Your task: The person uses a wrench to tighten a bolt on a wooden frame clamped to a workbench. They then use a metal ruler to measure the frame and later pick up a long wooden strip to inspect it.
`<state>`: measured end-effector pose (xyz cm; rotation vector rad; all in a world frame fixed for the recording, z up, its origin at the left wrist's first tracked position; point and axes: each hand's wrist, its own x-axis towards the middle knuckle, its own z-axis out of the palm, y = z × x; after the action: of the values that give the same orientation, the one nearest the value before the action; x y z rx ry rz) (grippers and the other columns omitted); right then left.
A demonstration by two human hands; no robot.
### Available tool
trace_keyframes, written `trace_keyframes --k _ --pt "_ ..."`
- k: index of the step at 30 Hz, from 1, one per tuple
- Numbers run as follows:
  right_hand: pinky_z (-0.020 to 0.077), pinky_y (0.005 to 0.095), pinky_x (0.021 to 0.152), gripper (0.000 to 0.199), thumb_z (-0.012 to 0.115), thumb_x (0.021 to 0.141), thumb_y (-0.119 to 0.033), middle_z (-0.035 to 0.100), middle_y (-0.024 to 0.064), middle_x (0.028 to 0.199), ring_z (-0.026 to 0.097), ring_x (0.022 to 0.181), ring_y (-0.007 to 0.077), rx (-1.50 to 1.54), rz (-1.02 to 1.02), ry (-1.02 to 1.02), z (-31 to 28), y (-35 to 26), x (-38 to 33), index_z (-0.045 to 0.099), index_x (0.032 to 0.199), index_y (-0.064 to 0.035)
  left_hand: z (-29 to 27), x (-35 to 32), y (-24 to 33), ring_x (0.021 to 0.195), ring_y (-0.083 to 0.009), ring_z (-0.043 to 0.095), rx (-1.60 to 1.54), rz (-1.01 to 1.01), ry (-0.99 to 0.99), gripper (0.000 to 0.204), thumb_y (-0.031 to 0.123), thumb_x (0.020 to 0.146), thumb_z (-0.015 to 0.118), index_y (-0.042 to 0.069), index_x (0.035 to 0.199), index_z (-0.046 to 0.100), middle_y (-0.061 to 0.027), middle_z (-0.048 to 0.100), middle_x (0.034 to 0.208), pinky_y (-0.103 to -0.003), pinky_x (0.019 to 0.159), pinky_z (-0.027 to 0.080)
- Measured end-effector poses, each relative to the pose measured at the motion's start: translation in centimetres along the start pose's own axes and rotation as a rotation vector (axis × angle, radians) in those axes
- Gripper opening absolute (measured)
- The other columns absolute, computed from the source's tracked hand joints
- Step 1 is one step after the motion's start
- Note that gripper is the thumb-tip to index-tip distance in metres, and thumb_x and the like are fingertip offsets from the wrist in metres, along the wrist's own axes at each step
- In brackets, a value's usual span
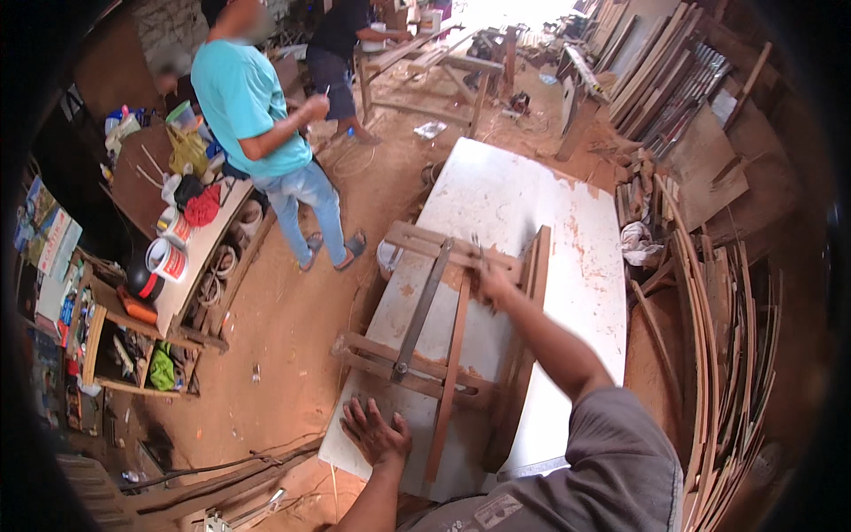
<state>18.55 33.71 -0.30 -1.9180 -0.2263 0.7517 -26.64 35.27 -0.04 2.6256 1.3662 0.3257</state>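
My left hand (377, 434) lies with fingers spread on the near left part of a white-topped table (581, 293), beside a slotted wooden rail (372, 350). My right hand (496, 285) is closed at the far end of the wooden pieces, by another slotted rail (412, 238). A thin dark tip shows above its fingers; what it grips I cannot make out. Between the rails lie a long dark flat bar (424, 306) and a thin wooden strip (448, 372). A thick wooden post (519, 363) runs along their right ends.
A person in a turquoise shirt (239, 93) stands at the left, near a bench (199, 293) with buckets and cloths. Farther back another person (341, 40) bends by a wooden trestle (417, 111). Long timber strips (700, 355) and boards (643, 66) lean along the right.
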Motion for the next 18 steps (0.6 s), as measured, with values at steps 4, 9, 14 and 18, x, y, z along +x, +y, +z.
trace_keyframes --k 4,9,14,18 --pt "0.0569 0.0374 0.07 0.033 0.061 0.106 -0.024 0.063 0.0105 0.091 0.063 0.081 0.0209 0.168 -0.036 0.226 0.0 4.4 -8.1 0.063 0.127 0.0013 0.2 0.0 0.8 0.155 -0.0484 0.024 -0.046 0.044 0.041 0.069 0.037 0.089 0.066 0.006 0.147 0.044 -0.0268 0.034 0.161 -0.065 0.127 0.015" --pt "0.045 0.0423 0.113 0.053 0.066 0.104 -0.034 0.062 0.0279 0.143 0.057 0.138 0.0371 -0.132 -0.386 0.273 -0.7 6.3 -18.3 0.059 0.143 0.0006 0.6 0.0 0.9 0.157 -0.0437 0.023 -0.053 0.035 0.04 0.07 0.036 0.089 0.069 0.007 0.148 0.044 -0.0237 0.031 0.164 -0.063 0.128 0.017" --pt "0.0438 0.0459 0.114 0.05 0.069 0.1 -0.036 0.064 0.0239 0.138 0.058 0.132 0.041 -0.413 -0.519 0.436 -9.8 7.1 -30.9 0.065 0.137 -0.0021 0.7 -0.6 0.2 0.155 -0.0423 0.029 -0.112 0.007 0.089 0.061 0.042 0.09 0.069 0.008 0.139 0.057 -0.0217 0.041 0.16 -0.061 0.128 0.018" --pt "0.0318 0.0537 0.121 0.084 0.063 0.091 -0.071 0.049 0.0233 0.156 0.042 0.147 0.0404 -0.938 -0.139 0.251 -16.3 15.0 -40.0 0.057 0.15 -0.0109 2.0 -1.0 -0.9 0.148 -0.0435 0.042 -0.321 0.088 0.139 0.057 0.05 0.091 0.069 0.004 0.124 0.07 -0.0214 0.06 0.144 -0.059 0.127 0.019"
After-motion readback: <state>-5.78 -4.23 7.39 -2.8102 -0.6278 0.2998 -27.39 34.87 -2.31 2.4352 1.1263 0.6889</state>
